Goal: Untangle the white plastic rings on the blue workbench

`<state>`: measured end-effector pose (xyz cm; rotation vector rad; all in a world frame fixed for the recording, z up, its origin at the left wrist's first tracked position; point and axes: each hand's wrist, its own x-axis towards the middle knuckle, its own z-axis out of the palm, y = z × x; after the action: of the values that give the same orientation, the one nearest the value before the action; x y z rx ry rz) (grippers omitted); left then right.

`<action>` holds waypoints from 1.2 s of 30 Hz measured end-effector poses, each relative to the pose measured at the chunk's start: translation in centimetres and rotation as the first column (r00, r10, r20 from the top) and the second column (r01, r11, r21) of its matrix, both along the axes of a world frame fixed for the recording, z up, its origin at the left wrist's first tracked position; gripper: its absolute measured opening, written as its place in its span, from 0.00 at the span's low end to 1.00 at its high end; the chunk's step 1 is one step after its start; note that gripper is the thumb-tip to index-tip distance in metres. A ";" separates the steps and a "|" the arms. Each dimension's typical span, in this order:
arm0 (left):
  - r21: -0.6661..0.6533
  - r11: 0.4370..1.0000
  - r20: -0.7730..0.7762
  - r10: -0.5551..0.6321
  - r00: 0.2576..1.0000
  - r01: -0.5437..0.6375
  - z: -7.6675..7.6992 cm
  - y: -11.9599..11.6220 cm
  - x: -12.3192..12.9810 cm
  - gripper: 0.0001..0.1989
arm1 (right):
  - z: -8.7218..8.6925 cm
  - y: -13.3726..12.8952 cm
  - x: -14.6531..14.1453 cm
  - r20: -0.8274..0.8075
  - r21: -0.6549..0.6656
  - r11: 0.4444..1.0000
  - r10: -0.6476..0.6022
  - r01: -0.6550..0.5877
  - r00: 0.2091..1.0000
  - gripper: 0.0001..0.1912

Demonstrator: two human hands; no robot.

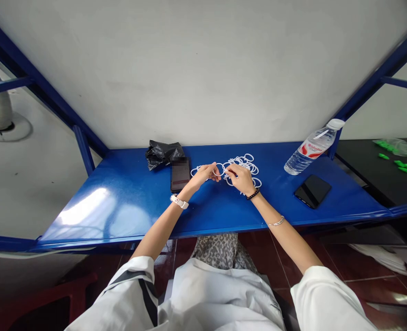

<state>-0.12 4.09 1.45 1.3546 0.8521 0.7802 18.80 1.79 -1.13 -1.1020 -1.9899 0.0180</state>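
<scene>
Above the blue table, my left hand is closed on a thin white plastic ring. My right hand pinches at the right side of the same ring, where another white loop seems to meet it; the fingertips partly hide this spot. Around and behind the right hand lies a loose pile of similar white rings. Another white loop shows just left of my left hand; whether it is joined to the held ring I cannot tell.
Left of my hands lie a phone and a crumpled black plastic bag. To the right, a tilted-looking water bottle stands behind another phone. Small green pieces lie on a dark surface beyond the blue frame. A wall rises behind the table.
</scene>
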 end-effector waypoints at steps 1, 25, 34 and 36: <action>0.000 1.000 -0.003 0.001 1.000 -0.001 0.0 0.0 0.0 0.26 | 0.0 0.0 0.0 -0.006 -0.012 1.000 -0.001 0.001 1.000 0.14; 0.004 1.000 -0.005 0.026 1.000 -0.026 0.7 -0.2 -0.2 0.28 | -0.4 0.3 0.1 0.017 -0.075 0.997 -0.016 0.017 1.000 0.10; 0.005 1.000 -0.009 0.023 1.000 -0.023 0.5 -0.1 -0.1 0.28 | -0.3 0.2 0.0 0.035 -0.065 0.998 -0.022 0.024 0.999 0.13; 0.019 1.000 -0.013 0.018 1.000 -0.017 0.4 -0.1 -0.2 0.27 | -0.5 0.3 0.1 0.026 -0.066 0.997 -0.033 0.035 0.999 0.13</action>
<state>-0.29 4.01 1.85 1.3723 0.8698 0.7958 18.90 2.12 -1.60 -1.1837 -2.0044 0.0530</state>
